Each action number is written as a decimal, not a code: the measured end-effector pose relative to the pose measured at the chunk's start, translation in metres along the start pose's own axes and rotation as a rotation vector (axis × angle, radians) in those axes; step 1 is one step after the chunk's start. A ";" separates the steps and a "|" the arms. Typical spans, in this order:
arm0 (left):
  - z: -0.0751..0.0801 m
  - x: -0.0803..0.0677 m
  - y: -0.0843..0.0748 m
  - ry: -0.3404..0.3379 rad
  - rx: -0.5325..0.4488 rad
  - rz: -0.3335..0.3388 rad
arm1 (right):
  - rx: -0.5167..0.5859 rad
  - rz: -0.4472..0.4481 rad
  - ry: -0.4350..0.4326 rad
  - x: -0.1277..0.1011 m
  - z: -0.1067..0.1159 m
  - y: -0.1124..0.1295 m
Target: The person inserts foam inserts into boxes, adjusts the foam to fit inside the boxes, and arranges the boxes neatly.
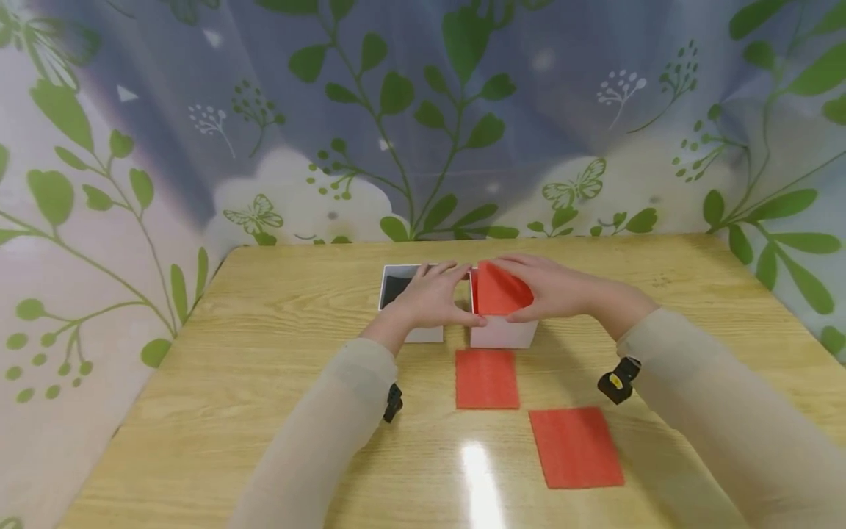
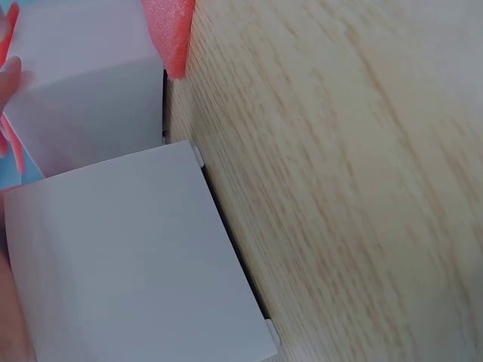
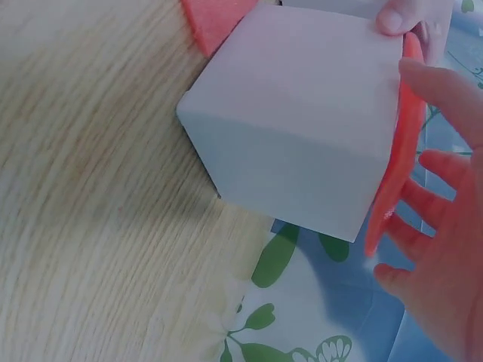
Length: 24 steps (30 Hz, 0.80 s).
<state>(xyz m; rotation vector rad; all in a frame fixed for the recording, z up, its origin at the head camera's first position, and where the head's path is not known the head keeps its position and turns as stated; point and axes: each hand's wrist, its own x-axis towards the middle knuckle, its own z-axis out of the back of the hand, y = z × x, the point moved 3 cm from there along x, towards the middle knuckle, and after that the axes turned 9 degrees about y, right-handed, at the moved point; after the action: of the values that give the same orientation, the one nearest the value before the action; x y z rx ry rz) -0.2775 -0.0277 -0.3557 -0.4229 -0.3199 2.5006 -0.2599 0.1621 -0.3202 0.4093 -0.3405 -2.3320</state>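
Note:
Two white open-topped boxes stand side by side; the left box (image 1: 423,336) has something black inside. Over the mouth of the right box (image 1: 504,334) lies a red square sheet (image 1: 497,292), slightly bent. My right hand (image 1: 562,286) arches across it, thumb at the front edge and fingers at the back, gripping its right side. From the left, my left hand (image 1: 432,297) pinches near the sheet's left front corner, its thumb (image 3: 394,19) right at the box rim. In the right wrist view the sheet (image 3: 400,151) rests along the box's opening.
Two more red squares lie flat on the wooden table (image 1: 277,411): one square (image 1: 487,378) just in front of the right box, another square (image 1: 576,447) nearer and to the right. A curtain (image 1: 423,132) with leaf prints hangs behind the table's far edge.

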 end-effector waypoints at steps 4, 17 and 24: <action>-0.001 0.000 0.001 0.002 -0.002 0.001 | 0.042 -0.004 0.023 0.003 0.001 -0.002; 0.000 0.001 0.000 0.010 0.004 0.008 | 0.184 -0.048 0.075 0.010 0.004 -0.009; -0.001 0.001 0.000 0.011 0.003 0.011 | 0.254 -0.044 0.082 0.013 0.001 -0.014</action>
<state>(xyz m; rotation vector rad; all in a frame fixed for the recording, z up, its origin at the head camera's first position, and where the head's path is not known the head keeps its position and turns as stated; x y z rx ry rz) -0.2780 -0.0273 -0.3572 -0.4389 -0.3106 2.5081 -0.2780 0.1627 -0.3264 0.6389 -0.5956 -2.3137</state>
